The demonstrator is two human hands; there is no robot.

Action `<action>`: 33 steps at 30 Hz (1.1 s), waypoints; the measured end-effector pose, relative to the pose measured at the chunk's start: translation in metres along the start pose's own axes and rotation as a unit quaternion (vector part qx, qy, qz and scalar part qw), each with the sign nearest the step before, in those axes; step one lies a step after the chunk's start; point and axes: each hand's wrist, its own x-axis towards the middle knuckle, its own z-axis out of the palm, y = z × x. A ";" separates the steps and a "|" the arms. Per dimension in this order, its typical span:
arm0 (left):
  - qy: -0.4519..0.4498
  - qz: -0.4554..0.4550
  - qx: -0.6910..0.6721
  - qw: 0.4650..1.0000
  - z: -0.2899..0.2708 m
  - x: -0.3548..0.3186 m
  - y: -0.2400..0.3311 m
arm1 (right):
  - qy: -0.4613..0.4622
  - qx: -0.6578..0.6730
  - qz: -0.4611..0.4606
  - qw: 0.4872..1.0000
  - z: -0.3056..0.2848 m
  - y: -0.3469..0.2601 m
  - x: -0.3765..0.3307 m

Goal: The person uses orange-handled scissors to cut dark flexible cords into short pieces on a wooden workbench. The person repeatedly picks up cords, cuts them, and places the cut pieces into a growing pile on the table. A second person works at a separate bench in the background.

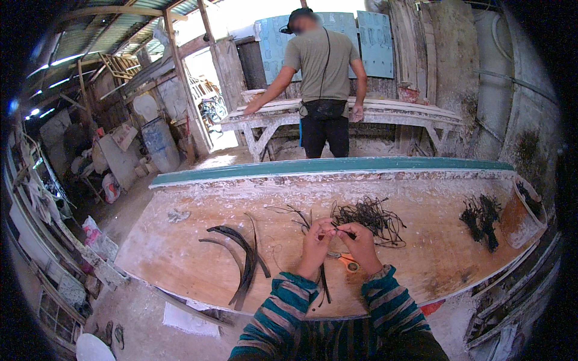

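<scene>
Striped sleeves; left hand, right hand, both in fingertip pinch on dark strand. Possible snag: tangled cords close beside right hand.

daylight glare at doorway, dim roof, curved edges, black corners

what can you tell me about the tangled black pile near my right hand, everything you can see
The black pile is a loose, messy tangle of many thin, dark strands that look like cord, though the material can't be confirmed. Loops and loose ends stray from its edges. It lies on the brown wooden tabletop, just beyond the right hand, which seems to cover part of its near edge; whether they touch is unclear.
</scene>
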 end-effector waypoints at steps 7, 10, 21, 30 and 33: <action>-0.033 0.094 0.163 0.982 0.000 -0.001 0.005 | 0.011 -0.064 -0.046 0.997 -0.001 0.001 0.001; -0.029 0.103 0.168 0.980 0.000 -0.002 0.005 | 0.010 -0.073 -0.052 0.996 -0.001 -0.009 0.001; -0.024 0.107 0.195 0.975 0.000 -0.003 0.012 | 0.019 -0.076 -0.058 0.995 0.004 -0.012 -0.001; -0.029 -0.027 -0.036 0.999 0.002 0.001 0.005 | -0.046 0.091 0.089 0.991 0.003 -0.004 -0.004; -0.055 -0.049 -0.062 0.995 -0.003 0.003 0.002 | -0.069 0.163 0.124 0.976 0.003 0.001 -0.003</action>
